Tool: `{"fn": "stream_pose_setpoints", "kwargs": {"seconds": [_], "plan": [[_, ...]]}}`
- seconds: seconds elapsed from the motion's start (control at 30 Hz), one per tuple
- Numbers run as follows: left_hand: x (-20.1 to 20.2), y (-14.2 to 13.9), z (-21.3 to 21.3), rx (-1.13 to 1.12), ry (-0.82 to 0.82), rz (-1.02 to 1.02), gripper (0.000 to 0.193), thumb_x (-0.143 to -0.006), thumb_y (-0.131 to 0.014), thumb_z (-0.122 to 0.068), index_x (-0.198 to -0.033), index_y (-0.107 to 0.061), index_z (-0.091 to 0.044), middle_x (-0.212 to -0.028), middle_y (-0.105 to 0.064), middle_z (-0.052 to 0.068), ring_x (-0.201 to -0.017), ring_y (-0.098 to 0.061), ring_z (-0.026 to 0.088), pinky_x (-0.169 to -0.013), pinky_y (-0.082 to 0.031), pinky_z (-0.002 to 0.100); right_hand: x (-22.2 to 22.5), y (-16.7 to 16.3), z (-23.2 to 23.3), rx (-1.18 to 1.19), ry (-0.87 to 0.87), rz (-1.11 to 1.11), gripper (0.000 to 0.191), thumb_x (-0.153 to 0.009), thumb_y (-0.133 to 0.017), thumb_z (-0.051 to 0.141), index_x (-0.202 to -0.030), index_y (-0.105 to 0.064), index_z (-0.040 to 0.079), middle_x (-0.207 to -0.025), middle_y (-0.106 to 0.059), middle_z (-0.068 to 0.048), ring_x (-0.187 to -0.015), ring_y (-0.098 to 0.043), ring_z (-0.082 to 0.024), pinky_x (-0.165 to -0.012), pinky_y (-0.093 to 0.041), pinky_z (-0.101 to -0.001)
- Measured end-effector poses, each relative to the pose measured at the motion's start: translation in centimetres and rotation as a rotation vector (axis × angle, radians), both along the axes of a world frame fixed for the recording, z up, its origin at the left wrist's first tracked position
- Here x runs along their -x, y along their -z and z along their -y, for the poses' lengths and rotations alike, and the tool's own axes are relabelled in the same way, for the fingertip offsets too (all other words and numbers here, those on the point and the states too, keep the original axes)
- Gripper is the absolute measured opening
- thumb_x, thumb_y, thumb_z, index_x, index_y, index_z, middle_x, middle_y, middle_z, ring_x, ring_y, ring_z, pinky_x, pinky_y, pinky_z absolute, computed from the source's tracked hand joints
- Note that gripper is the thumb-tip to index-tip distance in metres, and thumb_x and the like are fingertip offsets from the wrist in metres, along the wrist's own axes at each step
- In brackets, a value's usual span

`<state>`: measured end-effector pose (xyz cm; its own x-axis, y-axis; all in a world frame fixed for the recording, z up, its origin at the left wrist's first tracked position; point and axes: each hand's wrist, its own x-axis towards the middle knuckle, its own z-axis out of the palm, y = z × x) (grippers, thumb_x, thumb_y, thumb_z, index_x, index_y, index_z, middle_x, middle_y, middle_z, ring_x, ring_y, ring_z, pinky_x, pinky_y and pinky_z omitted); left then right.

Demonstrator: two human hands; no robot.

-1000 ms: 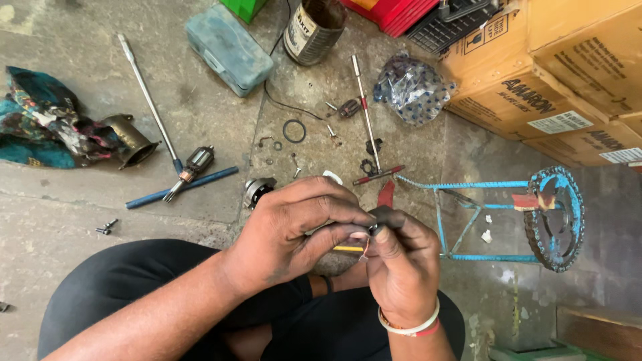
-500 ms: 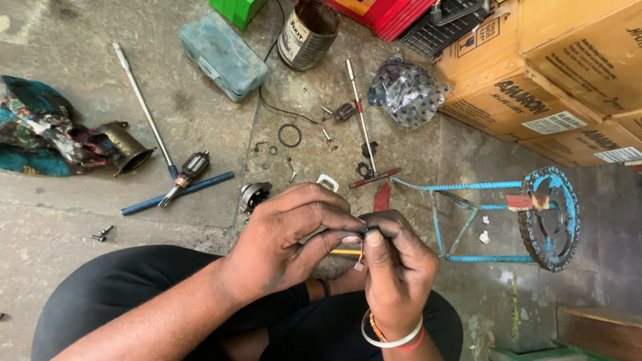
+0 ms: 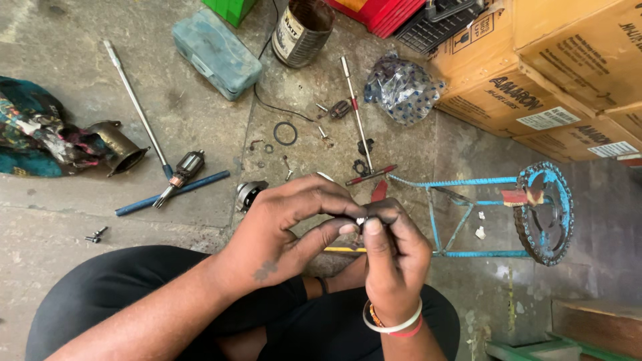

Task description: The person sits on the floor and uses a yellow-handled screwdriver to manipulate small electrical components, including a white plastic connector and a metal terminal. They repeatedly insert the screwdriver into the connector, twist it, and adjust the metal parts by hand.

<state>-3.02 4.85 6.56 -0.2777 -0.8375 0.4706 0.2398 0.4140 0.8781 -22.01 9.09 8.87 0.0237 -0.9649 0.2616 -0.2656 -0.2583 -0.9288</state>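
Rough, stained concrete floor point(image 3: 80, 80), cracked. Left hand point(image 3: 281, 227) and right hand point(image 3: 391, 257) meet over the lap, fingertips of both pinched shut on a small silvery metal part point(image 3: 360, 220) (too small to identify). Thin yellow rod point(image 3: 344, 250) shows beneath the fingers. Nearby: copper-wound motor armature point(image 3: 179, 175) on a blue bar, black rubber ring point(image 3: 285, 133), dented teal case point(image 3: 216, 52), blue-painted sprocket point(image 3: 545, 212). Compared with half a second ago, the grip is unchanged; hands sit slightly higher.
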Motion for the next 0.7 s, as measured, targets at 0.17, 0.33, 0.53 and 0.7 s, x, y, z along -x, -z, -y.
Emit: {"fn": "stream_pose_setpoints", "kwargs": {"seconds": [0.17, 0.33, 0.53, 0.7], "plan": [[0.7, 0.4, 0.1, -0.144, 0.022, -0.060, 0.022, -0.086, -0.081, -0.005, -0.108, -0.076, -0.004, -0.109, -0.074, 0.008, -0.103, -0.075, 0.019, -0.091, -0.061, 0.031, 0.2, 0.2, 0.1, 0.039, 0.005, -0.053, 0.012, -0.108, -0.057, 0.005, -0.100, -0.063, -0.002, -0.096, -0.060, -0.002, -0.087, -0.051, -0.006, -0.078, -0.043, -0.0220], [1.2, 0.9, 0.2, -0.335, 0.143, -0.226, 0.019, -0.091, -0.077, -0.004, -0.110, -0.075, -0.003, -0.109, -0.072, 0.008, -0.102, -0.073, 0.016, -0.089, -0.062, 0.030, 0.3, 0.2, 0.3, 0.022, 0.046, -0.136, 0.009, -0.104, -0.060, 0.003, -0.101, -0.065, -0.003, -0.096, -0.061, -0.002, -0.081, -0.048, -0.005, -0.070, -0.040, -0.0196], [1.1, 0.9, 0.2, -0.213, 0.036, -0.100, 0.023, -0.091, -0.077, -0.005, -0.114, -0.077, -0.005, -0.107, -0.074, 0.006, -0.100, -0.072, 0.014, -0.087, -0.058, 0.027, 0.0, -0.3, 0.6, 0.102, 0.041, -0.226, 0.007, -0.104, -0.062, 0.003, -0.101, -0.064, -0.003, -0.099, -0.061, -0.003, -0.085, -0.050, -0.006, -0.074, -0.042, -0.0200], [1.0, 1.2, 0.2, -0.255, 0.039, -0.097, 0.020, -0.090, -0.078, -0.004, -0.110, -0.079, -0.006, -0.104, -0.074, 0.007, -0.097, -0.070, 0.015, -0.084, -0.056, 0.027, -0.4, -0.6, 0.6, 0.069, 0.035, -0.204, 0.009, -0.104, -0.062, 0.004, -0.102, -0.067, -0.004, -0.098, -0.064, -0.004, -0.082, -0.052, -0.007, -0.071, -0.043, -0.0206]]}}
